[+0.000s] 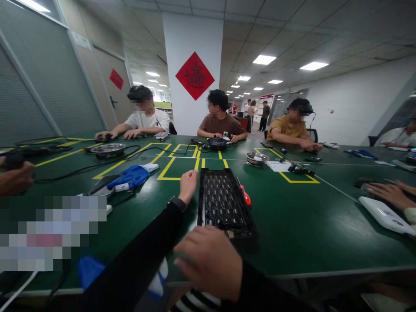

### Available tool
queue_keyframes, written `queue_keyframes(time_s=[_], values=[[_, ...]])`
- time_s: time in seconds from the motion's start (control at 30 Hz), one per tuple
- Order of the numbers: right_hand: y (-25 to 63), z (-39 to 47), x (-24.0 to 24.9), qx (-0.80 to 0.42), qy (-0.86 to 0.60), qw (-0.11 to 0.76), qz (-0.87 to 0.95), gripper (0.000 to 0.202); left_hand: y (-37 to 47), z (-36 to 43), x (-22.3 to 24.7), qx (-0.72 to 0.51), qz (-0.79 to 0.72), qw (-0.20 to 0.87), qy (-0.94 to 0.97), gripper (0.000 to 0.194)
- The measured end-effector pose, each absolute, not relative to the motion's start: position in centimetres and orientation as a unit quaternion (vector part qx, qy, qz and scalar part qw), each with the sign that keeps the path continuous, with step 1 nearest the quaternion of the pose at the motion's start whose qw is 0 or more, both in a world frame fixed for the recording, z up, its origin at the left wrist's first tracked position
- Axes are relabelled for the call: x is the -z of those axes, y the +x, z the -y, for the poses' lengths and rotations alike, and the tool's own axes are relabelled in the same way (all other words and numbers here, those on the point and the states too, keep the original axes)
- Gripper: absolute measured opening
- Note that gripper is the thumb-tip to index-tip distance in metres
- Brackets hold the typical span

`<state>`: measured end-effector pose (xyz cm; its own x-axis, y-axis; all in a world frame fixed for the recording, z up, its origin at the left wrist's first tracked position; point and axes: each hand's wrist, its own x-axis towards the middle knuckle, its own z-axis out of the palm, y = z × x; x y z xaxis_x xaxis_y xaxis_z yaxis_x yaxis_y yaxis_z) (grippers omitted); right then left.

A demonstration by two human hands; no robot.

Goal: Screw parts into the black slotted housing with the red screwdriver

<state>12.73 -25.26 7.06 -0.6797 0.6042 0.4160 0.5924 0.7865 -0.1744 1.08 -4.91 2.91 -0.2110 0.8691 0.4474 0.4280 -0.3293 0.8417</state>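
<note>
On the table in front of me lies a black rectangular plastic casing (224, 195) with rows of small shiny pieces inside. My left hand (189, 185) is at its far left edge, fingers curled against the rim; the fingertips are partly hidden. Nearer to me, my right hand (211, 262) is over the casing's front left corner, slightly blurred by motion. Its fingers are bent, and I cannot make out whether anything is between them. A screwdriver (245, 196) with a red handle rests along the casing's right side.
Blue-and-white gloves (131, 177) and cables lie to the left. Metal bowls (256, 158) and small black parts (301, 169) stand farther back among yellow tape lines. A white device (385, 214) is at right, near another person's hand (386, 193). Several people sit around the table.
</note>
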Motion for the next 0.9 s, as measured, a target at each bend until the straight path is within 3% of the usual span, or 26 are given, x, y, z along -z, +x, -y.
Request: queue_keyframes(time_s=[0.1,0.3,0.7,0.9], values=[[16.3,19.5,-9.3,-0.023,-0.392,0.256,0.883,0.015,1.3,5.0,-3.1,-0.504,-0.556,0.132,0.648,0.037],[19.9,9.8,-6.2,-0.058,-0.412,0.158,0.896,0.01,1.2,4.4,-1.8,-0.435,-0.598,0.12,0.662,0.026],[20.1,9.0,-3.4,-0.114,-0.318,0.182,0.924,0.007,0.9,3.7,0.3,-0.381,-0.623,0.125,0.671,0.03],[20.1,9.4,-3.5,-0.12,-0.328,0.248,0.903,0.005,0.9,3.9,0.3,-0.379,-0.624,0.121,0.673,0.035]])
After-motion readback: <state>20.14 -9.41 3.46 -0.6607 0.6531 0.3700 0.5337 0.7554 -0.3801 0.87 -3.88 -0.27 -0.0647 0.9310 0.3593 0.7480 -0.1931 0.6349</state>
